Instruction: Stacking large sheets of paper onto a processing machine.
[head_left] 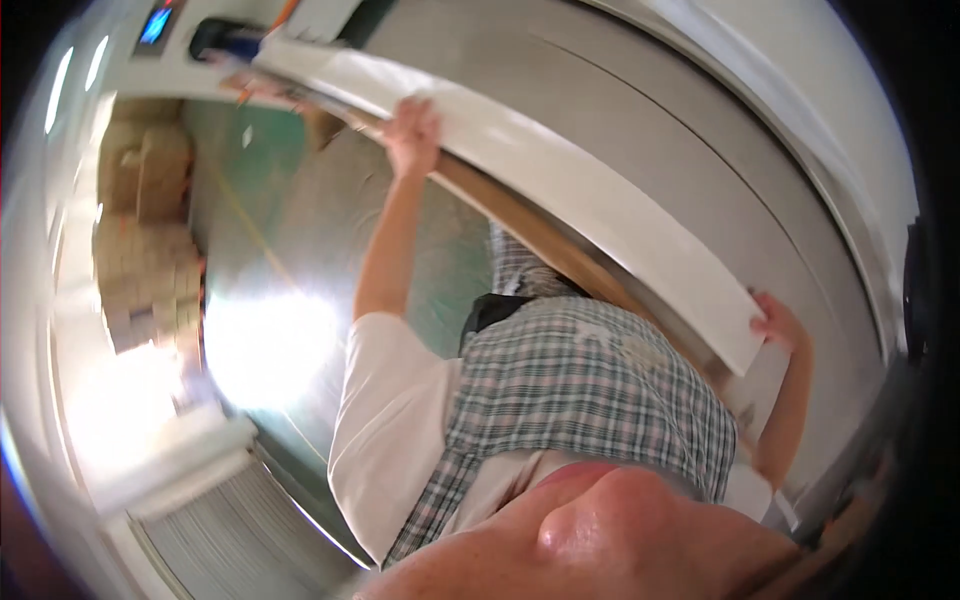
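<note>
While its long axis is running diagonally from upper left to lower right, the long white panel (pixel 560 170) is being gripped mid-length by the left hand (pixel 412 130) and at its near end by the right hand (pixel 778 322), fingers curled around the edges.

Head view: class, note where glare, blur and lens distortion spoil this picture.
In the head view, glare burns out the floor at left; the stacked cardboard boxes beside it look soft and blurred; fisheye bending curves the long white panel held by the left hand and right hand; the rim darkens.
</note>
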